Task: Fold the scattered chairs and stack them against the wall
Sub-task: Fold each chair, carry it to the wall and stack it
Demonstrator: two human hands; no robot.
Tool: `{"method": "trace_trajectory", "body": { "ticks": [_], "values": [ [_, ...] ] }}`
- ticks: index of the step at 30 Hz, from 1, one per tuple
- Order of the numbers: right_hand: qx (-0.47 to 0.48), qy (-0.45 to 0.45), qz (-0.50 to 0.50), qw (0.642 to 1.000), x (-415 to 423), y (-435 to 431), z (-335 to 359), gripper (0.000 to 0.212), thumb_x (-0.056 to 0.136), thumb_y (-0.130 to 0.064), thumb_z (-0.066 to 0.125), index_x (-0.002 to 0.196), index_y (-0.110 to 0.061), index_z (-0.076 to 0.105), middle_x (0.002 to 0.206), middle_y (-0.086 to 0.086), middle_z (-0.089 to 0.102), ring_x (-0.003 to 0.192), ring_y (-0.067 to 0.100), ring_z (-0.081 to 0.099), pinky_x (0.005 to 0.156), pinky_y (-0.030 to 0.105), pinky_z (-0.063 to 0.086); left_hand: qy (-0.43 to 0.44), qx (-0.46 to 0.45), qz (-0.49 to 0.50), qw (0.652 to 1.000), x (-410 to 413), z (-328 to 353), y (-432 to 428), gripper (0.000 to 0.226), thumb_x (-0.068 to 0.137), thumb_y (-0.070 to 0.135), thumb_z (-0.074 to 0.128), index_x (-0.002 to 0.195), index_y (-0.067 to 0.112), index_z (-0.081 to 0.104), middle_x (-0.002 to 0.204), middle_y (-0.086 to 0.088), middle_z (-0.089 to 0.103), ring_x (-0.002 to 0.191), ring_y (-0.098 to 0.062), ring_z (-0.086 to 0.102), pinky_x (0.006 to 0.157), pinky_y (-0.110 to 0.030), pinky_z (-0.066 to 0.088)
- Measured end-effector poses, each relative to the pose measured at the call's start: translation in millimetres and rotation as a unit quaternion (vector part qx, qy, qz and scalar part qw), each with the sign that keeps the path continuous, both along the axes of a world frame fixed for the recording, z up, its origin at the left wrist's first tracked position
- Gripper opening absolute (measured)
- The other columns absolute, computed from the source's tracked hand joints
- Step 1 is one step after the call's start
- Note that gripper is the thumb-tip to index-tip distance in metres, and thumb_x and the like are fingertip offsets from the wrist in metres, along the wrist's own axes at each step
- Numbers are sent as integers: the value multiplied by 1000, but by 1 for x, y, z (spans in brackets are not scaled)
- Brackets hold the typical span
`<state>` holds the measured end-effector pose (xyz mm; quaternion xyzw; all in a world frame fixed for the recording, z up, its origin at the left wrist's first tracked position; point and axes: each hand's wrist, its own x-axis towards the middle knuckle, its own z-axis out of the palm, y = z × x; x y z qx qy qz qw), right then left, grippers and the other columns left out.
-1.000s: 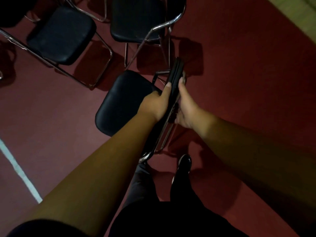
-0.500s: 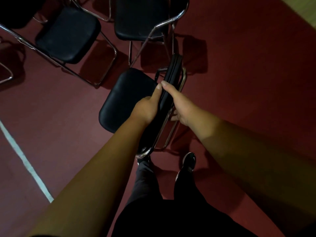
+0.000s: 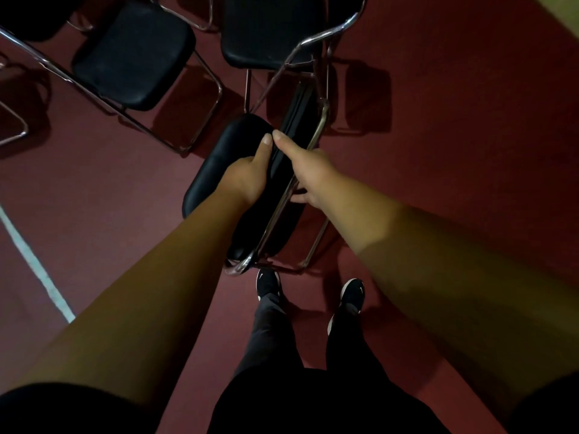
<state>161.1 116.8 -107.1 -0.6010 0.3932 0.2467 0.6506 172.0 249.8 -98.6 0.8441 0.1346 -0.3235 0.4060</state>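
Closest to the camera, the person's dark trousers run down to a left shoe [image 3: 268, 283] and a right shoe [image 3: 353, 296], both black with pale soles, set apart on the dark red floor [image 3: 438, 151]. The left toe stands just beside the lower chrome bend of the folding chair [image 3: 219, 158]. Both bare forearms reach forward over the legs to this chair, which stands directly in front of the feet, partly closed. Its padded seat [image 3: 213, 183] is tipped up steeply towards the thin black backrest [image 3: 297, 114]. The left hand [image 3: 247, 177] grips the backrest's top edge from the seat side, its thumb stretched along the edge and its fingers hidden behind the padding. The right hand [image 3: 313, 173] holds the same edge from the other side, thumb laid forward and fingertips curled under the chrome frame tube [image 3: 318, 130]. The two thumb tips almost meet. A white line [image 3: 34, 261] crosses the floor on the left. Beyond the held chair stand two open chairs with black seats and chrome legs, one at the upper left [image 3: 131, 54] and one at the top centre [image 3: 269, 29]; the centre chair's legs come down just beside the backrest's far end. A pale strip [image 3: 560, 10] edges the floor in the far right corner.
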Motion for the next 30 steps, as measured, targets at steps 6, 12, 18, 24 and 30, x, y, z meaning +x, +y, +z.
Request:
{"method": "trace_trajectory", "body": {
  "ticks": [6,12,18,24,30],
  "values": [
    [0,-10,12,1000,-2,-8,-5,107,52,-90,79,137,-28,60,126,0,71,106,25,72,78,47,63,0,15,-42,999,0,-1,-5,96,100,79,11,156,10,45,156,-19,50,143,-32,48,118,-39,33],
    [-6,-21,1,1000,-31,-46,-13,128,38,-101,75,146,-37,55,139,-2,66,118,27,69,82,50,61,20,-52,-98,994,-22,9,-35,83,101,77,12,164,26,30,167,-10,34,155,-29,32,124,-41,24],
    [41,-11,19,999,-90,-120,5,107,62,-90,77,152,-41,50,160,3,47,142,37,46,100,61,54,77,-71,-191,976,-49,13,-78,99,79,100,30,147,35,58,147,0,62,131,-22,61,115,-47,45],
    [21,-10,-69,997,-125,-189,32,53,82,-70,74,121,-34,71,123,-5,74,117,19,68,110,50,50,74,-48,-364,927,-74,14,-145,103,71,104,34,127,24,70,126,0,72,109,-18,70,104,-44,54],
    [-6,-16,-147,989,-162,-250,20,83,79,-64,79,148,-22,59,148,0,60,134,20,57,120,43,40,79,11,-556,827,-103,4,-217,68,99,68,53,149,22,58,153,0,55,140,-20,52,121,-33,35]
  ]
}}
